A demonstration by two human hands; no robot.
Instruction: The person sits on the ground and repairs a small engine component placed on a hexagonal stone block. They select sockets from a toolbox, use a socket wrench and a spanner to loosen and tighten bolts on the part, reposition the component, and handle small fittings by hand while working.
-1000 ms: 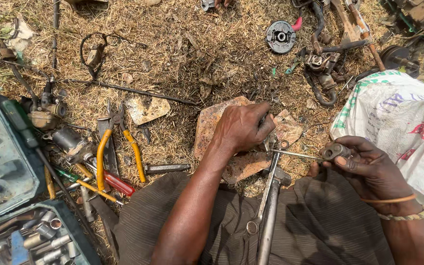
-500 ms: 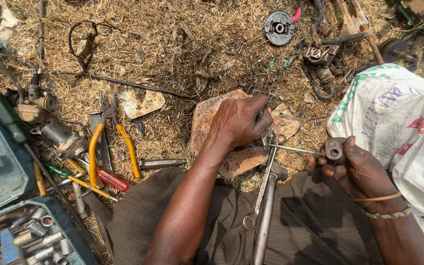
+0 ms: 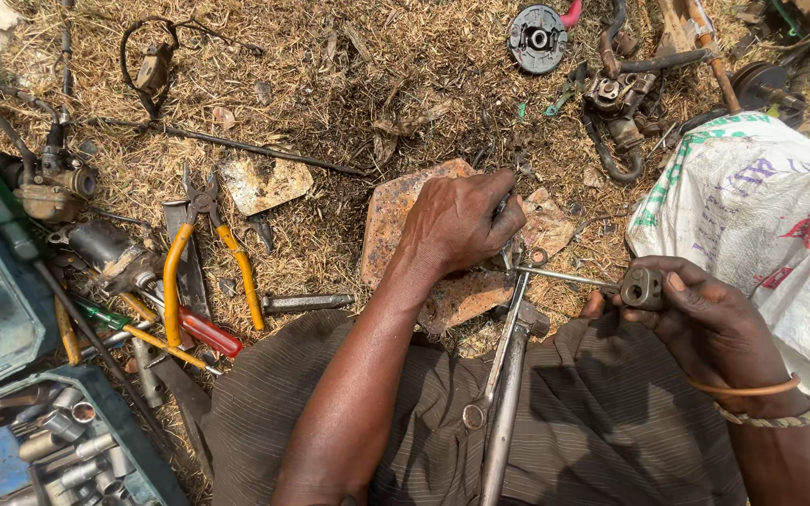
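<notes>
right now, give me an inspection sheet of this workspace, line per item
surface: dry grass and dirt ground, with a flat reddish stone in the middle
job's things: thin metal rod running into a small metal fitting; hammer lying across the lap
clutter: yellow-handled pliers, red-handled screwdriver, socket set in a case, carburettor-like part, round metal hub, white printed sack
grippers: left hand closed over the rod's far end on the stone; right hand holds the fitting
cables: black cable loop on the grass
surroundings: nothing seen beyond the littered ground
</notes>
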